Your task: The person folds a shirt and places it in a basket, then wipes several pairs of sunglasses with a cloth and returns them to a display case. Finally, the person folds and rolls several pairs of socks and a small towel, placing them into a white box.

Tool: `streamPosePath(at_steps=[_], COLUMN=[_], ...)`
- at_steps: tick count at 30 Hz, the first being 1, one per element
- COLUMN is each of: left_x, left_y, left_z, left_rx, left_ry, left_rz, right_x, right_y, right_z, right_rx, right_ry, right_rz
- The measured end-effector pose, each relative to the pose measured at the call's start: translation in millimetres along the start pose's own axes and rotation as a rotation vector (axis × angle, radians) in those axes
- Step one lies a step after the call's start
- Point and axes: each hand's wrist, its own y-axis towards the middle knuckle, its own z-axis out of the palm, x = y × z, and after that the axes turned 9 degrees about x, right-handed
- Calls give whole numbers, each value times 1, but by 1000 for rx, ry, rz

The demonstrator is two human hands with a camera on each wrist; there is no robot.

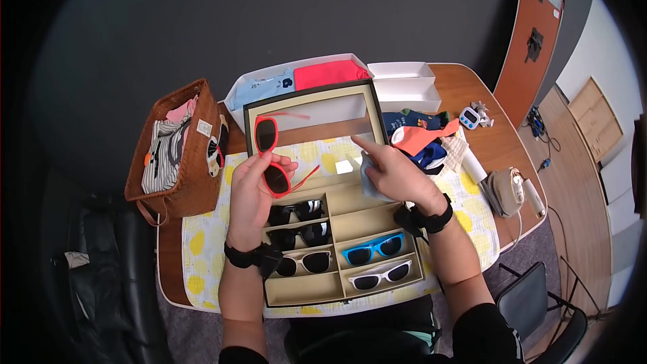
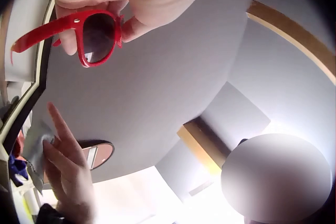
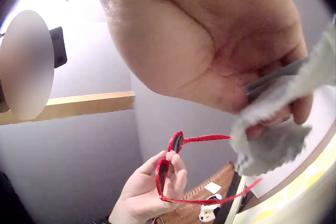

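My left hand (image 1: 253, 185) pinches red-framed sunglasses (image 1: 267, 136) at the bridge, holding them up over the display case with both temples unfolded. The dark lens and one red temple show close up in the left wrist view. To the right, my right hand (image 1: 397, 174) grips a grey-blue cloth (image 1: 372, 178) with the index finger stretched out toward the glasses; cloth and glasses are apart. Below the hands lies the open case (image 1: 306, 290) with cream compartments. In it sit two black pairs, beige-framed sunglasses (image 1: 304, 263), blue sunglasses (image 1: 373, 249) and white sunglasses (image 1: 381, 276).
A brown basket (image 1: 178, 205) of folded clothes stands left. Behind the case's raised clear lid are a white bin (image 1: 236, 98) of clothes and white trays (image 1: 404, 87). Socks (image 1: 418, 138), a timer (image 1: 469, 118) and a corded beige device (image 1: 504, 192) lie right.
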Motion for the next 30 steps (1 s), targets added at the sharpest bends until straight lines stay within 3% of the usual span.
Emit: streamPosePath(at_steps=[3,6,8,12,14,15,17,25,28,30], left_x=[2,5,4,1,1,1,1,1,3,5], left_y=[0,3,2,2,0,0,-1,-2,-1,-1], left_z=[-7,-15,-6,0,2,3,4,3,1,-1], left_rx=[57,147,-35,-73,-44,-46,-42,-11,9,1], left_ry=[-166,-323,-267,-192,-151,-152,-129,-85,-88,-95], left_rz=[-13,-14,-1,35,51,50,42,20,-15,-31], right_x=[-4,-20,-19,-12,6,-7,-41,-51,-58,-67], right_y=[5,9,9,7,6,9,20,16,20,28], right_z=[3,6,2,1,-2,4,18,12,11,9], right_rx=[12,20,97,58,83,85,-22,66,40,-62], right_ry=[-5,-212,-348,-295,243,243,-176,-252,-119,487], right_rz=[74,182,337,216,14,15,177,336,263,404])
